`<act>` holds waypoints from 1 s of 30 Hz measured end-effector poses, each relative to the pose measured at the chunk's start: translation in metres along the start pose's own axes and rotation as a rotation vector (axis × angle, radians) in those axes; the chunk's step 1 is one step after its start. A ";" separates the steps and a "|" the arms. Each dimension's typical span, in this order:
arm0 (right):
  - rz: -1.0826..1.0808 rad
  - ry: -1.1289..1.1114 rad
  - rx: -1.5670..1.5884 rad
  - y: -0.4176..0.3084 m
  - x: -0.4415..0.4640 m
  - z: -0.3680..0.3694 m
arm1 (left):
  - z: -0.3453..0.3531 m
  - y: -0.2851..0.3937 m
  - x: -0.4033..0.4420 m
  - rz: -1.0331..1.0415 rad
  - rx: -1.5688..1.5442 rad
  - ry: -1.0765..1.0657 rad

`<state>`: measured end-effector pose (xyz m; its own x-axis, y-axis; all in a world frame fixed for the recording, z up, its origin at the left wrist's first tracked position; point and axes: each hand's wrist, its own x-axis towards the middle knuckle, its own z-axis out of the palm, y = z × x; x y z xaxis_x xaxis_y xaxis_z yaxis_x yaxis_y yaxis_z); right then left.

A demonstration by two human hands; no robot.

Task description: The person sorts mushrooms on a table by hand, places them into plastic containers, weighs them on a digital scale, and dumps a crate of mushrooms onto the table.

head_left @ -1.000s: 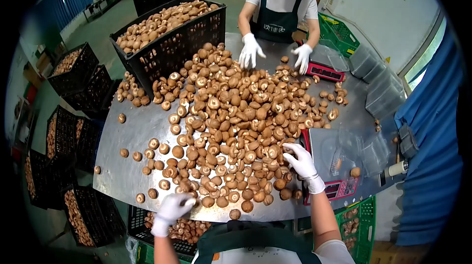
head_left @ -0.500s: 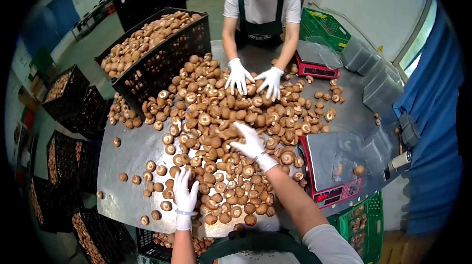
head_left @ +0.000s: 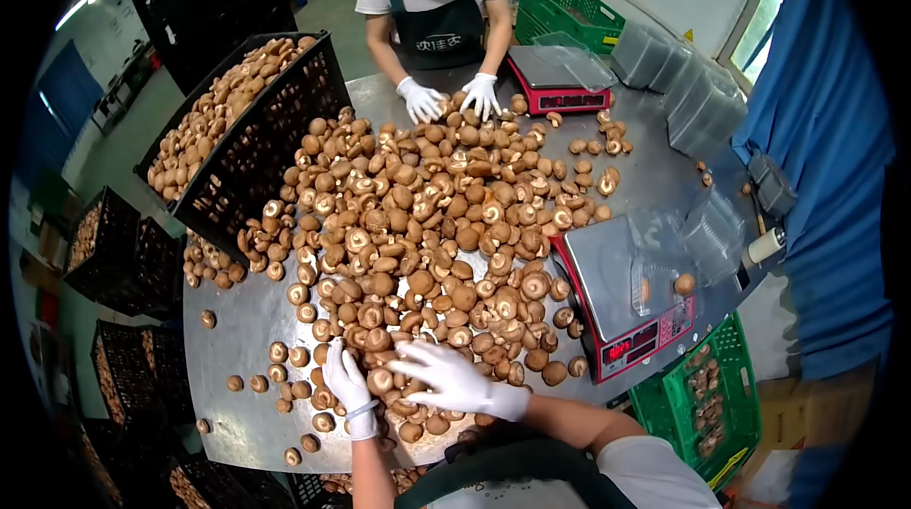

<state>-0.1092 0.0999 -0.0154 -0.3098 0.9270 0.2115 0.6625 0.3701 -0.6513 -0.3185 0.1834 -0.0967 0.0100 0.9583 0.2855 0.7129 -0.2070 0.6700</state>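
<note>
A wide heap of brown mushrooms (head_left: 432,215) lies on the metal table (head_left: 223,376). My left hand (head_left: 348,386), in a white glove, rests at the near left edge of the heap with its fingers stretched out. Close by on the right, my right hand (head_left: 454,382), also white-gloved, is spread palm down over the near mushrooms, its fingertips pointing left toward my left hand. Several mushrooms sit between and under the two hands. Neither hand is closed around anything I can see.
Across the table a co-worker's gloved hands (head_left: 450,101) touch the heap. A black crate (head_left: 261,144) full of mushrooms stands at left. Right are a red scale (head_left: 617,291) with a clear box on it, a second scale (head_left: 562,82), clear containers (head_left: 697,101) and a green crate (head_left: 697,405).
My right hand has come back from mid-heap toward my body and my left hand. The co-worker's hands have drawn back to the heap's far edge. The view has shifted.
</note>
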 end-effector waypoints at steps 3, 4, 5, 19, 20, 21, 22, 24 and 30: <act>0.172 0.337 0.020 0.013 -0.039 -0.072 | -0.009 -0.004 -0.005 0.092 0.046 0.019; 0.401 0.471 0.014 0.033 -0.063 -0.073 | -0.009 -0.004 -0.006 0.078 0.019 0.032; 0.485 0.569 -0.009 0.044 -0.080 -0.084 | -0.009 -0.003 -0.006 0.068 -0.009 0.041; 0.557 0.638 0.582 0.121 0.007 0.005 | 0.002 -0.002 0.003 0.045 0.113 0.133; 0.577 0.622 0.487 0.114 0.019 0.015 | 0.002 0.000 0.003 0.047 0.086 0.151; 0.597 0.606 0.390 0.105 0.028 0.021 | 0.002 0.000 0.004 0.048 0.056 0.169; 0.614 0.577 0.372 0.102 0.033 0.025 | 0.002 -0.001 0.004 0.012 0.044 0.147; 0.487 0.441 0.228 0.092 0.032 0.032 | 0.003 0.000 0.002 0.005 0.021 0.177; 0.182 0.086 0.274 0.066 0.044 -0.030 | 0.006 -0.008 0.001 0.020 0.080 0.176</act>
<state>-0.0585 0.1665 -0.0273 -0.1371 0.9823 0.1273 0.4902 0.1790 -0.8531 -0.3201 0.1871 -0.1055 -0.0929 0.9034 0.4185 0.7675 -0.2028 0.6081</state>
